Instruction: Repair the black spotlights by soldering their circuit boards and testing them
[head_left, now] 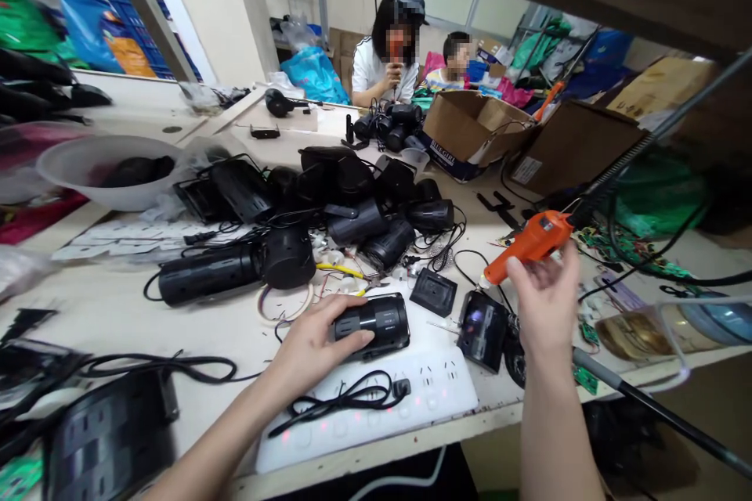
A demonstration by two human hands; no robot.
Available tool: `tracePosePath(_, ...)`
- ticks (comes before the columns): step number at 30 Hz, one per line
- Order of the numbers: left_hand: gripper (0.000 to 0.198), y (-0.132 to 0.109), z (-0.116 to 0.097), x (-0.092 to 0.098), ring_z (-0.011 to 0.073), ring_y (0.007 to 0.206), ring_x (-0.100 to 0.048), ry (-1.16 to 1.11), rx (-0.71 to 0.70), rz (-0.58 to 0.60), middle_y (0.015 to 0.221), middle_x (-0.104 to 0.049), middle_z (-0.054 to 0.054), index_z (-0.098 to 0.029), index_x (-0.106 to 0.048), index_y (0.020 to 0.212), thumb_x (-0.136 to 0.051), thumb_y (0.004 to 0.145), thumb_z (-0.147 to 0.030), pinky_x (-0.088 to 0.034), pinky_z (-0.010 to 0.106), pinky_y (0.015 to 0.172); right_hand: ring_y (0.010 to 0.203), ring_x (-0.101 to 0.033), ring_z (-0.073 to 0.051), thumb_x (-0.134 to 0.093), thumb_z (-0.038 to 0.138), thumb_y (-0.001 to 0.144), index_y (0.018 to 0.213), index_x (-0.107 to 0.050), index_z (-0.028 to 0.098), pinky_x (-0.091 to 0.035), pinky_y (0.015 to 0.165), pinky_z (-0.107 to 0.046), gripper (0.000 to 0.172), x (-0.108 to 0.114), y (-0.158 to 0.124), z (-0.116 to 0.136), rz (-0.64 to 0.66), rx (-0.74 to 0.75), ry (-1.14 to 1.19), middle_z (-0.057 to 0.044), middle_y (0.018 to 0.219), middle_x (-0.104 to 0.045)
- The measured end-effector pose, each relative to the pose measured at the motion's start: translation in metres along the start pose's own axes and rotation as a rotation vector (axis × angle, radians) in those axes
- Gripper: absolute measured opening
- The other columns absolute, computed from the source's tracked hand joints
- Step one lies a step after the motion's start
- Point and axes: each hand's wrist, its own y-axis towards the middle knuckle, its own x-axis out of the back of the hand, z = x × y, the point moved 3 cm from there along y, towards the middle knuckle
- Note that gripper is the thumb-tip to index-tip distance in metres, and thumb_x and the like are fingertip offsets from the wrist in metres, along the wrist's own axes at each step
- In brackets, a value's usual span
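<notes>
My left hand (323, 329) lies over a black plastic housing (385, 321), thumb on its near side and fingers across its top. The housing lies on its side beside a white power strip (423, 380), with a coiled black cord (352, 399) in front. My right hand (546, 290) is curled loosely round an orange electric screwdriver (532, 243), its thumb against the body; some fingers are hidden. The screwdriver tip points down to the left, above a second black housing (482, 329). Between the housings sits a flat black square cover (433, 291).
A pile of black housings (358, 219) with cords fills the middle. Yellow-handled pliers (344, 270) lie before it. A white bowl (76, 172) stands left, an open cardboard box (470, 129) behind. Green circuit boards (634, 250) lie right. Two people sit across the table.
</notes>
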Motion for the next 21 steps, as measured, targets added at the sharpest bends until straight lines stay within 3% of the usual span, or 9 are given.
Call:
tracePosePath(2,0.042,-0.001,0.000,-0.001,0.0283,0.112,-0.061,0.003,-0.011,-0.003,0.117,-0.068,0.005,-0.026,-0.064,0.116,-0.061,0.084,-0.051,-0.046,0.042,0.100,0.098,-0.064,-0.025,-0.073,0.047,0.074,0.114,-0.057,0.017,-0.050,0.095,-0.048,0.053,-0.014,0.007,-0.002,0.148,-0.063,0.061,-0.012,0.106,-0.064)
tracePosePath(4,0.042,-0.003,0.000,-0.002,0.0281,0.112,-0.061,0.007,-0.031,-0.009,0.117,-0.067,0.006,-0.025,-0.063,0.118,-0.060,0.085,-0.051,-0.047,0.043,0.100,0.088,-0.064,-0.022,-0.074,0.043,0.075,0.109,-0.056,0.019,-0.052,0.089,-0.043,0.045,-0.022,0.005,0.009,0.164,0.003,0.059,-0.007,0.099,-0.064)
tracePosePath(7,0.042,-0.005,0.001,-0.004,0.0279,0.115,-0.060,0.011,-0.043,-0.015,0.120,-0.066,0.007,-0.025,-0.062,0.120,-0.059,0.087,-0.051,-0.046,0.042,0.102,0.075,-0.064,-0.017,-0.075,0.036,0.076,0.118,-0.046,0.028,-0.054,0.077,-0.037,0.051,-0.029,-0.011,0.038,0.168,0.126,0.143,-0.001,0.095,-0.059)
tracePosePath(9,0.042,-0.006,0.002,-0.004,0.0275,0.117,-0.059,0.009,-0.044,-0.006,0.123,-0.064,0.006,-0.024,-0.061,0.121,-0.058,0.088,-0.051,-0.045,0.042,0.103,0.066,-0.063,-0.016,-0.071,0.037,0.081,0.125,-0.037,0.033,-0.055,0.066,-0.033,0.056,-0.036,-0.024,0.052,0.265,0.115,0.235,0.003,0.088,-0.059)
tracePosePath(11,0.042,-0.006,0.002,-0.004,0.0271,0.119,-0.058,0.005,-0.052,0.013,0.125,-0.063,0.006,-0.024,-0.059,0.123,-0.057,0.090,-0.050,-0.045,0.041,0.104,0.059,-0.062,-0.017,-0.064,0.045,0.087,0.128,-0.035,0.033,-0.054,0.057,-0.032,0.051,-0.045,-0.037,0.056,0.413,0.041,0.272,0.004,0.078,-0.060)
tracePosePath(13,0.043,-0.007,0.003,-0.004,0.0268,0.121,-0.056,-0.002,-0.068,0.020,0.128,-0.062,0.007,-0.024,-0.058,0.125,-0.056,0.091,-0.050,-0.043,0.042,0.106,0.060,-0.062,-0.020,-0.043,0.062,0.093,0.120,-0.046,0.029,-0.055,0.057,-0.035,0.043,-0.052,-0.051,0.053,0.550,-0.034,0.289,-0.001,0.073,-0.061)
tracePosePath(16,0.044,-0.009,0.004,-0.005,0.0266,0.124,-0.055,-0.011,-0.096,0.011,0.130,-0.061,0.008,-0.024,-0.057,0.126,-0.058,0.090,-0.049,-0.042,0.042,0.108,0.067,-0.064,-0.024,-0.007,0.075,0.091,0.102,-0.058,0.027,-0.056,0.061,-0.041,0.071,-0.055,-0.068,0.048,0.651,-0.087,0.323,-0.008,0.076,-0.064)
tracePosePath(21,0.054,-0.009,0.006,-0.006,0.0288,0.121,-0.057,0.016,-0.134,-0.024,0.129,-0.062,0.010,-0.023,-0.058,0.126,-0.071,0.081,-0.049,-0.044,0.045,0.107,0.070,-0.065,-0.028,-0.016,0.081,0.087,0.130,-0.052,0.026,-0.057,0.064,-0.045,0.078,-0.056,-0.080,0.047,0.640,-0.217,0.381,-0.009,0.077,-0.065)
